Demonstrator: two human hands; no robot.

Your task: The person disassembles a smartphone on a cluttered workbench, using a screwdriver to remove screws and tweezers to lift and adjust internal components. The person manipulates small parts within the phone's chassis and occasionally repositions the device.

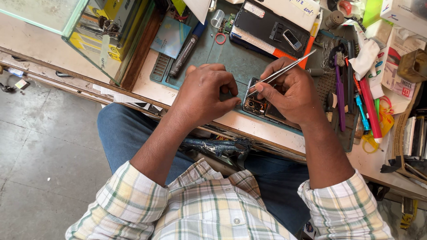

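1. Steel tweezers (284, 69), thin and silver, pinched in the right hand (291, 91); tips point down at the opened phone (258, 104), the shaft slants up and away from it.
2. Opened phone, back cover off, camera module and circuit parts exposed; lies on the green work mat (231, 55) at the near edge of the bench (271, 131), partly hidden under both hands.
3. Left hand (204, 91), fingers curled narrow, pressing on the phone's left edge; whether it pinches a small part cannot be told.
4. Right hand, closed around the tweezers, resting over the phone's right side.
5. Black phone back panel (271, 26), beyond the phone, lying flat with a small silver-framed part on it.
6. Black marker pen (184, 53), beyond and left of the phone, on the mat.
7. Small clear cup (217, 18), far beyond the phone, lying on its side; contents cannot be told. A red ring (220, 38) lies just beside it.
8. Glass case (89, 31), well left of the phone, holding yellow boxes and a small dark metal item.
9. Loose tools right of the phone: purple-handled tool (340, 95), red pen (370, 109), blue tool (362, 113), lying side by side.
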